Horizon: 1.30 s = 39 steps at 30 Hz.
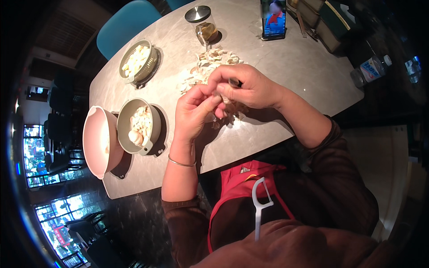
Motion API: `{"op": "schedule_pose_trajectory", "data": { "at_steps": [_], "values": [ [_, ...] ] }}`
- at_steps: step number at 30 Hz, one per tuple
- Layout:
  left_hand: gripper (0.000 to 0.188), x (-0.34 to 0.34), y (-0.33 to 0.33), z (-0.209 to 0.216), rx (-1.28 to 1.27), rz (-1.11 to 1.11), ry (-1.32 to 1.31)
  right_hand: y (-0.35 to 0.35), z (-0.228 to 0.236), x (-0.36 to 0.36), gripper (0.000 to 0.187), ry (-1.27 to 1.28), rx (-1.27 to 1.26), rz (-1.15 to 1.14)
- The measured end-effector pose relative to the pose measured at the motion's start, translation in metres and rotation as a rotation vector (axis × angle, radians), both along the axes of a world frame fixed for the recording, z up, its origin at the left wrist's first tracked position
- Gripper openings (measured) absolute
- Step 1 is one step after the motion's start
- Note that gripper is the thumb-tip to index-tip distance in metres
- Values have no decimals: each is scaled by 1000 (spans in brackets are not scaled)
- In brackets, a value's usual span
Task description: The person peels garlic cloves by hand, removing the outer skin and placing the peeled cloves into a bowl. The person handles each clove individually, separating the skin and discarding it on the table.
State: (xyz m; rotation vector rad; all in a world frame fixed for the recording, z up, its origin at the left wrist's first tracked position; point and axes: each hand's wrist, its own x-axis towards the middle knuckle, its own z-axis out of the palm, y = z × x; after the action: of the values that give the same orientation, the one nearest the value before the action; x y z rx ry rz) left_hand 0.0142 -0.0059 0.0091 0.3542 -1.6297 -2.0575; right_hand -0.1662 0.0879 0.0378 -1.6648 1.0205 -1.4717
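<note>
My left hand (194, 109) and my right hand (252, 87) meet over the table, fingers bent and close together. A dark handle (235, 82) pokes out of my right hand's grip; the rest of that tool is hidden. The fingertips of my left hand are pinched, and whatever they hold is covered by the fingers. Beneath and beyond both hands spreads a heap of dry garlic skins (203, 69). To the left, a grey-green bowl (155, 127) contains garlic cloves (141, 119) and a whole-looking bulb (135, 137). Farther off, a colander (149, 69) holds pale peeled cloves (136, 60).
A pink bowl (94, 143) stands at the table's left edge, against the grey-green one. At the far side are a lidded glass jar (206, 29) and a propped phone (274, 22). A plastic bottle (371, 71) and bags (321, 24) lie right. A blue chair (125, 27) stands behind.
</note>
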Motion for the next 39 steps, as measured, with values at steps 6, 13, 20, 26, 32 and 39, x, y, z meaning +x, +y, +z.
{"op": "schedule_pose_trajectory", "data": {
  "at_steps": [6,13,20,26,32,39],
  "values": [
    [15,-11,5,0,-362,218,-117,-6,-9,5,9,6,146,-99],
    [14,-5,3,5,-79,66,-78,-7,-11,2,12,-24,101,-60],
    [8,-5,-5,1,34,-6,18,-3,-7,0,13,-108,184,16],
    [9,-5,-7,0,60,5,37,-8,-14,2,11,-48,170,-129],
    [12,-9,-2,-4,-73,171,67,-12,-20,1,9,-31,112,-209],
    [11,-7,-4,-9,-519,393,-105,-11,-19,5,6,-44,213,-250]
  ]
}}
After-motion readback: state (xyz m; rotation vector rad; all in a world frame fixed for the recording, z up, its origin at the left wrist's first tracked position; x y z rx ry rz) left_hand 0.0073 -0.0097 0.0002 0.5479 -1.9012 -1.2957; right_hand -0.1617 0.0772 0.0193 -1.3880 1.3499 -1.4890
